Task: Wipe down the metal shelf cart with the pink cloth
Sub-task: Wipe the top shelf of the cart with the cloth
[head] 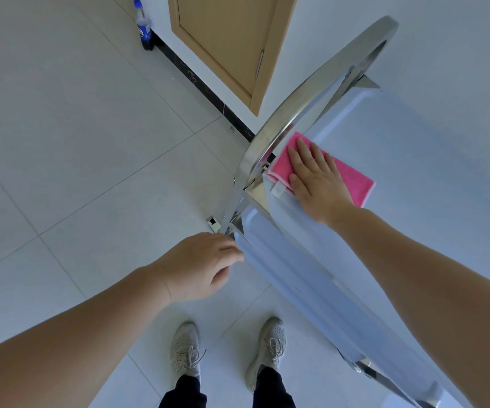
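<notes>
A person's right hand (pixel 315 179), fingers flat, presses the pink cloth (pixel 352 178) onto the metal shelf cart's (pixel 414 160) top shelf near its curved handle (pixel 305 95), while the left hand (pixel 201 267), fingers curled, grips a lower shelf's corner

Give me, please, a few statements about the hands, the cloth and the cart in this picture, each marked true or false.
1. The right hand presses flat on the pink cloth. True.
2. The cloth lies on the floor. False: it lies on the top shelf of the metal cart, near the handle bar.
3. The left hand holds a second cloth. False: it holds no cloth; it is at a lower shelf's corner.
4. A bottle stands by the wall. True.
</notes>
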A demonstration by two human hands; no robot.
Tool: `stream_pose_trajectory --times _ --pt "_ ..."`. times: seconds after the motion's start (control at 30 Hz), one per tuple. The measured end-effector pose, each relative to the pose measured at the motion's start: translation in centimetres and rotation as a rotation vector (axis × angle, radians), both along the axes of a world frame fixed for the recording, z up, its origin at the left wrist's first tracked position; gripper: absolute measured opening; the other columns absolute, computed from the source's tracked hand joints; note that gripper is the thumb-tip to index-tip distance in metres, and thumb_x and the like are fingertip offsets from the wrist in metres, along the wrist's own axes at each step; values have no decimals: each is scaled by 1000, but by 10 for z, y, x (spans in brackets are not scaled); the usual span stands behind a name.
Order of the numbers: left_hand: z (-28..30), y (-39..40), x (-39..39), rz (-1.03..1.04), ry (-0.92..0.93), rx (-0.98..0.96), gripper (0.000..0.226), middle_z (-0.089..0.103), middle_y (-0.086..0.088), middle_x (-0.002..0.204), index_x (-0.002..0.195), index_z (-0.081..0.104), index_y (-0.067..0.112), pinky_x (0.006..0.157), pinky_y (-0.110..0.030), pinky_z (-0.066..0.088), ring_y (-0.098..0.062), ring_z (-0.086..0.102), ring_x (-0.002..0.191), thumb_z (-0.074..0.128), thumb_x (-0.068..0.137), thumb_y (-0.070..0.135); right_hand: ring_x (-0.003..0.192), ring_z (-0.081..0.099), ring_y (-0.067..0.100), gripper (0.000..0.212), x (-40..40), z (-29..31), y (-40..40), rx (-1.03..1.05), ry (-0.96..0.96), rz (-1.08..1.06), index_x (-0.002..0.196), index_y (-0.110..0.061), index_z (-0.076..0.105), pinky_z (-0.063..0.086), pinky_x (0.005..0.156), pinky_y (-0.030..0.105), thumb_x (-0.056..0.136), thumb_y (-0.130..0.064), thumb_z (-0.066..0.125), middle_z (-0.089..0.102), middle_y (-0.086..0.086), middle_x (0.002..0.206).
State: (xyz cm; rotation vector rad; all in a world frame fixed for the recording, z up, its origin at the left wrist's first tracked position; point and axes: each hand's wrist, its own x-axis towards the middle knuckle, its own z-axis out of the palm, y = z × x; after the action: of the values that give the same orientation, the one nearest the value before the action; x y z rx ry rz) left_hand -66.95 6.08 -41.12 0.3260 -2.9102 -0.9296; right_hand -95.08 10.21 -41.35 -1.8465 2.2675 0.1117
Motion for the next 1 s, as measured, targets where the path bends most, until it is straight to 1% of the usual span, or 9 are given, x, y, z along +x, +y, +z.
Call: stream_pose_trajectory --times 0.2,0.33,0.47,0.67,0.73,0.77,0.87,0.93,1.0 --pt "-3 7 15 -40 -14 -5 25 67 1 96 102 66 12 70 -27 46 -21 61 82 58 79 6 140 -20 18 59 41 1 20 29 9 31 142 -27 -22 -9 114 39 92 -51 -3 -22 -2 152" --pt "-13 9 27 -18 -18 -20 26 66 0 102 107 64 12 74 -32 49 -23 60 87 54 83 8 140 -20 18 58 60 4 32 34 5 87 143 -26 -21 -9 115 39 94 -50 0 -21 -3 152" --pt "-29 18 37 29 -11 -50 28 64 0 106 110 62 14 78 -36 49 -24 59 91 49 86 11 142 -17 20 56 67 4 42 15 45 194 144 -24 -16 -5 117 38 97 -43 9 -19 -3 153" --pt "-29 18 43 16 -71 -46 29 62 2 113 115 60 16 83 -31 44 -22 57 96 49 88 13 143 -10 21 63 62 15 33 -13 55 215 147 -17 -6 2 118 39 98 -20 34 -8 3 157" --pt "-22 64 66 104 -26 -139 28 63 2 109 111 62 16 79 -32 48 -23 59 92 52 85 11 143 -8 21 60 83 16 56 -69 46 364 148 -17 2 2 118 37 98 -21 36 -4 3 157" --pt "-25 64 66 120 -9 -126 27 65 2 105 108 63 15 75 -33 50 -23 60 87 54 83 9 143 -7 20 60 81 18 53 -60 17 379 148 -17 5 2 118 36 98 -24 36 -3 2 156" --pt "-21 73 66 178 6 -98 26 66 3 98 102 64 15 70 -32 51 -22 61 81 58 79 6 143 0 17 62 75 18 64 -74 -50 321 148 -16 10 3 117 33 96 -35 37 2 0 156" --pt "-24 76 63 178 -13 -89 27 65 2 100 105 63 16 73 -33 50 -21 60 86 54 81 8 144 10 25 58 71 14 72 -104 14 235 147 -15 16 6 116 38 96 -35 35 11 7 157" --pt "-24 81 64 162 -8 -92 27 65 3 97 104 63 17 72 -29 49 -20 60 85 55 80 9 143 10 33 56 75 10 76 -75 77 162 148 -18 13 8 117 46 97 -35 30 10 11 157"
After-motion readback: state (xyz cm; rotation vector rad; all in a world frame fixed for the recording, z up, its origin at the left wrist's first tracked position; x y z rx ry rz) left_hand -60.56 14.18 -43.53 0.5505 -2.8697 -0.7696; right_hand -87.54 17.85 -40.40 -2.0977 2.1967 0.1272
